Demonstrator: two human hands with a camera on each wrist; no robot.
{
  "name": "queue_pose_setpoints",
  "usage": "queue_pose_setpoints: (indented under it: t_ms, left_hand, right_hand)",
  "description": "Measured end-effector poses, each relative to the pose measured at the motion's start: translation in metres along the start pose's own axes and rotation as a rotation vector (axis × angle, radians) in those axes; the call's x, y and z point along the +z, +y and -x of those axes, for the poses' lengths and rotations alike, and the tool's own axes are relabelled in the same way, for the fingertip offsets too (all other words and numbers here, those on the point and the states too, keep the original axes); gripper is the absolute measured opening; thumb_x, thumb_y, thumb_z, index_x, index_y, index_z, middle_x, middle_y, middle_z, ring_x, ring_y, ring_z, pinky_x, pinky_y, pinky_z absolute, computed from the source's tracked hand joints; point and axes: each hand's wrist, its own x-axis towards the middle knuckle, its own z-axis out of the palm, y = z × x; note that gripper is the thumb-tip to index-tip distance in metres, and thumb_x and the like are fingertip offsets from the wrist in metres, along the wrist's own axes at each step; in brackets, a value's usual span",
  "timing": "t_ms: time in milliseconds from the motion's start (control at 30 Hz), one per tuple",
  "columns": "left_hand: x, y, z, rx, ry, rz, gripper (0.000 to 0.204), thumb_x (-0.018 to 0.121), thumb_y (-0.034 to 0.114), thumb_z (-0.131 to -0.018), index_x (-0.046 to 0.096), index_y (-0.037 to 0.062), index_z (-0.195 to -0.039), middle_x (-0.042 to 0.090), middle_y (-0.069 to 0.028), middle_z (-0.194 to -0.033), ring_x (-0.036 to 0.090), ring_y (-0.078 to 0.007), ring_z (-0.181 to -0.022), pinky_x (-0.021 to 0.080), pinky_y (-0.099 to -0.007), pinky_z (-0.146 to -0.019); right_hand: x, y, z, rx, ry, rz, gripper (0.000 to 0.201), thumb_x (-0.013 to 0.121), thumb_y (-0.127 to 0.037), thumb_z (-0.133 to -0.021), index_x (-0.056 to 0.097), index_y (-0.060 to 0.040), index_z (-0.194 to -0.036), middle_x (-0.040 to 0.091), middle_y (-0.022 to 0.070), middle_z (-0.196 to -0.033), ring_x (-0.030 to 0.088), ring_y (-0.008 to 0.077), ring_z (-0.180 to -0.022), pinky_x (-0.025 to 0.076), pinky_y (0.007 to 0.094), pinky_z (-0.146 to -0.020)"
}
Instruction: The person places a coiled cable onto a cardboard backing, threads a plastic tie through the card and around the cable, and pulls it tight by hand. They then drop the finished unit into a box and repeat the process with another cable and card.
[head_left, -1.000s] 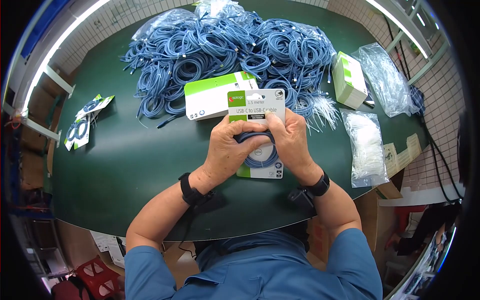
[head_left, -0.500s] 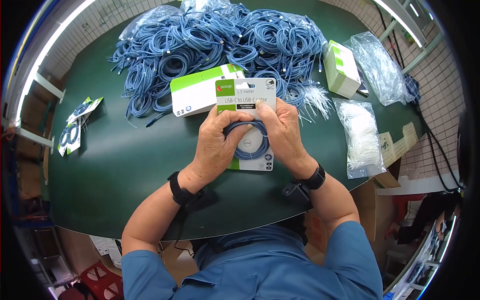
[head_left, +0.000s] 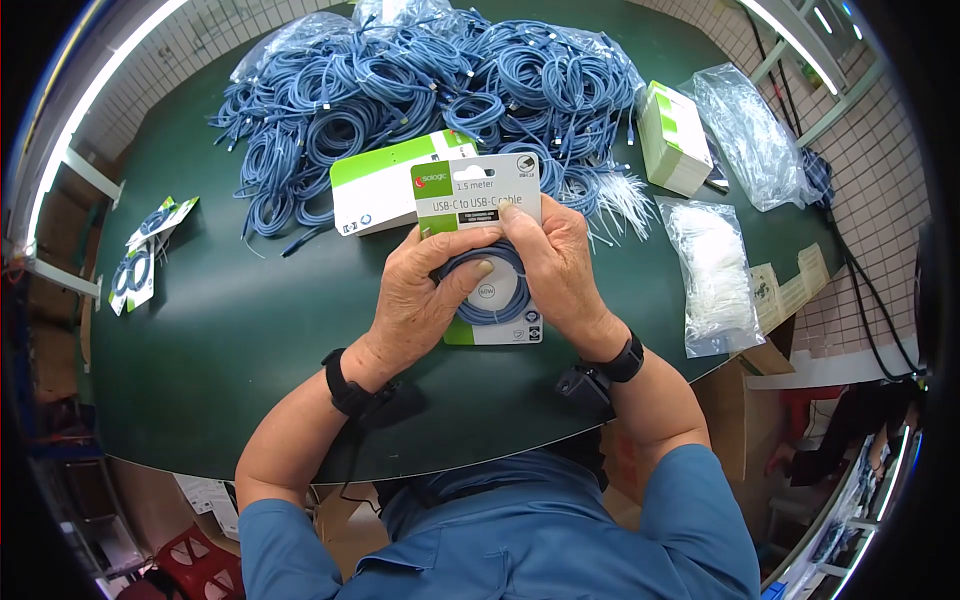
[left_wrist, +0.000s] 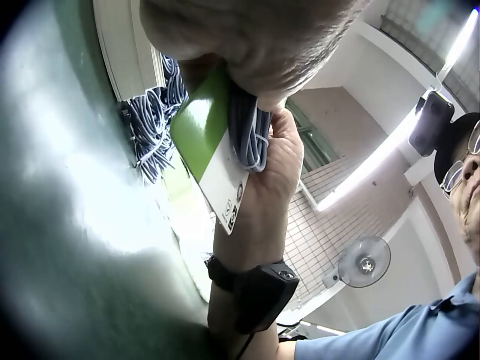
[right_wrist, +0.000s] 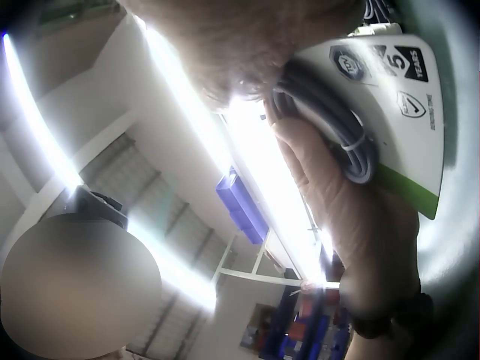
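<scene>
Both hands hold a white and green cable card (head_left: pixel 462 190) upright above the table. A coiled blue cable (head_left: pixel 516 300) lies against the card's front, tied with a thin white tie. My left hand (head_left: pixel 412 300) grips the card's left edge, its thumb over the coil. On the other side, my right hand (head_left: pixel 562 275) pinches the card, thumb on its front below the printed title. In the left wrist view the coil (left_wrist: pixel 247 135) stands out from the card (left_wrist: pixel 221 187). The right wrist view shows the coil (right_wrist: pixel 330 112) beside the card's lower print (right_wrist: pixel 409 112).
Behind the hands lies a big heap of blue cables (head_left: pixel 370 90). A stack of cards (head_left: pixel 375 185) stands before it, another stack (head_left: pixel 675 140) to the right. White ties (head_left: pixel 620 200), a bag of ties (head_left: pixel 712 270) and a plastic bag (head_left: pixel 750 130) lie right; carded cables (head_left: pixel 140 265) lie left.
Both hands and the card have shifted slightly left in the head view, along with the whole table scene. The left thumb has risen a little over the coil. Both hands keep their hold.
</scene>
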Motion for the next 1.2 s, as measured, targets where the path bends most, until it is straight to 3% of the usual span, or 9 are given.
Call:
queue_pose_setpoints:
  t_ms: [200, 433, 733, 833, 1000, 1133, 1200]
  left_hand:
    - [0.006, -0.005, 0.004, -0.111, -0.021, 0.076, 0.029, 0.079, 0.005, -0.091, 0.073, 0.0067, -0.12, 0.068, -0.0083, -0.117, 0.068, -0.0191, -0.107, 0.056, -0.0326, -0.095]
    - [0.006, -0.007, 0.006, -0.176, -0.003, 0.049, 0.027, 0.079, 0.005, -0.092, 0.073, 0.0066, -0.118, 0.064, -0.0079, -0.119, 0.066, -0.0176, -0.105, 0.055, -0.0317, -0.093]
    - [0.014, -0.002, 0.003, -0.014, 0.066, -0.07, 0.026, 0.076, 0.001, -0.093, 0.072, 0.0062, -0.119, 0.063, -0.0084, -0.117, 0.066, -0.0174, -0.104, 0.056, -0.0303, -0.089]
    - [0.017, 0.004, 0.002, -0.117, 0.238, 0.199, 0.027, 0.075, -0.001, -0.092, 0.072, 0.0049, -0.118, 0.064, -0.0072, -0.112, 0.066, -0.0158, -0.097, 0.055, -0.0286, -0.08]
    - [0.005, -0.017, 0.005, -0.101, 0.198, 0.031, 0.026, 0.075, -0.002, -0.091, 0.073, 0.0043, -0.117, 0.066, -0.005, -0.102, 0.064, -0.0139, -0.088, 0.052, -0.0271, -0.072]
    - [-0.005, -0.016, -0.005, 0.03, 0.235, -0.056, 0.026, 0.075, -0.003, -0.091, 0.074, 0.0049, -0.115, 0.068, -0.0041, -0.095, 0.062, -0.0123, -0.083, 0.048, -0.0263, -0.066]
    - [-0.016, -0.002, -0.013, 0.0, 0.131, -0.119, 0.022, 0.075, -0.002, -0.089, 0.074, 0.0046, -0.11, 0.068, -0.0064, -0.094, 0.065, -0.0161, -0.082, 0.049, -0.0294, -0.067]
  right_hand:
    - [-0.001, 0.0, 0.0, 0.005, -0.019, -0.005, 0.032, 0.05, -0.016, -0.107, 0.069, 0.0065, -0.119, 0.076, 0.0081, -0.102, 0.067, 0.0093, -0.09, 0.055, 0.0267, -0.08]
    - [0.004, 0.008, 0.001, 0.005, 0.002, 0.079, 0.033, 0.048, -0.016, -0.107, 0.07, 0.0068, -0.117, 0.076, 0.0078, -0.097, 0.067, 0.0095, -0.088, 0.055, 0.0271, -0.079]
    - [-0.008, 0.012, -0.007, -0.065, 0.001, 0.232, 0.029, 0.054, -0.016, -0.107, 0.07, 0.0062, -0.117, 0.076, 0.0077, -0.099, 0.066, 0.0084, -0.088, 0.056, 0.0267, -0.079]
    - [-0.012, 0.009, -0.01, -0.015, 0.075, 0.06, 0.027, 0.056, -0.017, -0.108, 0.07, 0.0052, -0.117, 0.075, 0.0072, -0.102, 0.066, 0.0075, -0.089, 0.055, 0.0252, -0.077]
    - [-0.011, 0.014, -0.008, -0.039, 0.045, 0.045, 0.028, 0.055, -0.018, -0.11, 0.07, 0.0045, -0.117, 0.075, 0.0069, -0.104, 0.066, 0.0072, -0.09, 0.055, 0.024, -0.076]
    - [-0.012, 0.002, -0.008, -0.008, -0.03, 0.034, 0.029, 0.057, -0.021, -0.109, 0.069, 0.0046, -0.116, 0.074, 0.0084, -0.106, 0.066, 0.0078, -0.09, 0.055, 0.0237, -0.076]
    - [-0.024, -0.011, -0.011, -0.059, 0.055, 0.302, 0.032, 0.06, -0.026, -0.108, 0.069, 0.004, -0.116, 0.073, 0.0101, -0.111, 0.067, 0.0099, -0.091, 0.055, 0.0247, -0.078]
